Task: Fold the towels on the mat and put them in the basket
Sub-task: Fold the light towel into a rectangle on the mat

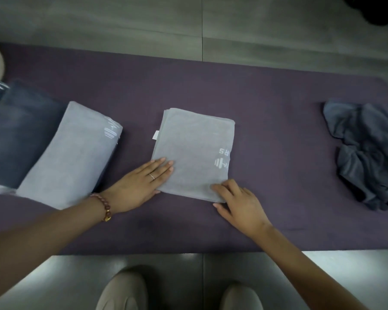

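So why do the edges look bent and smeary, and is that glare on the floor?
Head view: wide-angle lens bows the far edge of the mat; the folded stack at left is smeared by blur; the centre towel is sharp; overall dim, with pale glare on the floor tiles near the shoes.

Free room on the mat [278,130]
A wide bare strip lay between the folded towel [195,151] and the crumpled towel [365,153]; stacked towels [70,153] crowded the left.
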Available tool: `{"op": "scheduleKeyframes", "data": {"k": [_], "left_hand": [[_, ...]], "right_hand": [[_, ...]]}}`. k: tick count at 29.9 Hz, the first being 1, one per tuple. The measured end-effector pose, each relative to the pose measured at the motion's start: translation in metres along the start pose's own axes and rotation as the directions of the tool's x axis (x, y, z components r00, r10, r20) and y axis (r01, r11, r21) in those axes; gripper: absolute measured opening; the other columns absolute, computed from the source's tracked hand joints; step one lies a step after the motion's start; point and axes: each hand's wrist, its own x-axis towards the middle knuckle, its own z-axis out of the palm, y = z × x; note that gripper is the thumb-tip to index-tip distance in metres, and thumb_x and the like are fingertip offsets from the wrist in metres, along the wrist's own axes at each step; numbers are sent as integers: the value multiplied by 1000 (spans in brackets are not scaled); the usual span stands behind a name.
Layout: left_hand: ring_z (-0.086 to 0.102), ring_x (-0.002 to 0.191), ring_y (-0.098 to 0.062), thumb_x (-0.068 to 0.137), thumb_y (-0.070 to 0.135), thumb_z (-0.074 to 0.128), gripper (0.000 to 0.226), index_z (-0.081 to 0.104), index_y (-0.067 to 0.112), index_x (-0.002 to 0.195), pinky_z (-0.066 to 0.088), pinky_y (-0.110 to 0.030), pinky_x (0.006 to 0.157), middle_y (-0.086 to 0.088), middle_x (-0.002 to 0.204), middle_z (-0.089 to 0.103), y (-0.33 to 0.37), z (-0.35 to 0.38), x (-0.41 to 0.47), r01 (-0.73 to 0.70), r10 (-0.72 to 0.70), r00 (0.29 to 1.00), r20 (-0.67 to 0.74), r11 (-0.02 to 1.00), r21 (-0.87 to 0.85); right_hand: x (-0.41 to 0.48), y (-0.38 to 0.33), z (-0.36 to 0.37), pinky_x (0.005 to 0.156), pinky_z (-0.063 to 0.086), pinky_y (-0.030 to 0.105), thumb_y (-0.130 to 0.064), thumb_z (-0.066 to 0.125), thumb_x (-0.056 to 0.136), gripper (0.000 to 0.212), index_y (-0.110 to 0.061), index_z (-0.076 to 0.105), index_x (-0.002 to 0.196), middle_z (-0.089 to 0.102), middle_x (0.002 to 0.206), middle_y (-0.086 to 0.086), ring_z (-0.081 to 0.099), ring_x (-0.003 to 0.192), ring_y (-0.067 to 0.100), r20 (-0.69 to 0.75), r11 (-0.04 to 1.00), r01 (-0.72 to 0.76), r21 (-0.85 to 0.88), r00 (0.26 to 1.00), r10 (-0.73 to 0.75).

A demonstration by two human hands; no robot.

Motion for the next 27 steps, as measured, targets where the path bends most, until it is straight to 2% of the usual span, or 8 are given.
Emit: {"op": "scheduleKeyframes", "data": {"k": [6,10,13,15,20,23,25,27], "left_hand": [[21,139,-44,87,-4,16,57,16,-7,143,3,-47,114,-28,150,25,12,2,3,-43,57,995,-88,988,148],[41,128,-47,80,-10,43,60,29,-8,138,42,-59,98,-28,141,41,22,-5,10,31,-21,996,-89,993,110],[48,124,-42,51,-16,75,87,48,-6,133,55,-49,82,-23,138,48,24,-20,13,98,-97,995,-27,994,46],[54,120,-36,45,-20,76,88,55,-2,128,57,-35,72,-19,135,53,24,-27,13,110,-108,993,-50,994,25],[58,116,-31,52,-23,56,76,59,0,125,50,-22,44,-15,131,57,21,-32,15,109,-109,992,-64,994,-4],[59,115,-31,52,-23,62,76,58,-1,125,48,-20,40,-16,130,58,23,-34,16,126,-126,992,-26,992,-4],[59,115,-32,54,-22,67,74,58,-2,125,52,-24,48,-18,129,58,22,-32,14,138,-137,990,-43,990,20],[57,116,-36,70,-15,60,61,49,-4,130,50,-43,87,-23,129,56,20,-30,12,142,-138,989,-59,987,74]], "right_hand": [[-4,-11,10,48,49,25,-42,37,89,41,-29,41,128,61,86,0,55,51,14,3,985,-171,-14,985,171],[0,-18,5,61,48,18,-21,58,89,52,-35,38,134,56,111,-4,55,67,5,106,888,-298,350,955,279],[8,-25,4,69,44,10,2,56,79,67,-38,42,131,51,122,-7,54,78,-1,182,649,-385,656,915,359],[11,-24,4,77,44,10,5,53,79,68,-35,43,132,50,124,-6,54,90,0,137,647,-344,681,927,350],[15,-13,8,67,56,36,-16,62,86,50,-30,44,129,45,105,2,53,82,15,-92,921,-198,336,966,241],[26,-2,12,97,45,42,-37,54,87,52,-28,41,137,39,121,9,45,112,28,-207,1000,-29,12,978,31],[35,10,12,111,25,41,-43,58,85,63,-26,37,142,36,142,11,32,132,33,-129,982,146,-120,978,-161],[37,23,10,115,17,38,-37,73,77,81,-23,32,145,35,150,8,31,138,31,18,937,288,-195,957,-290]]}}
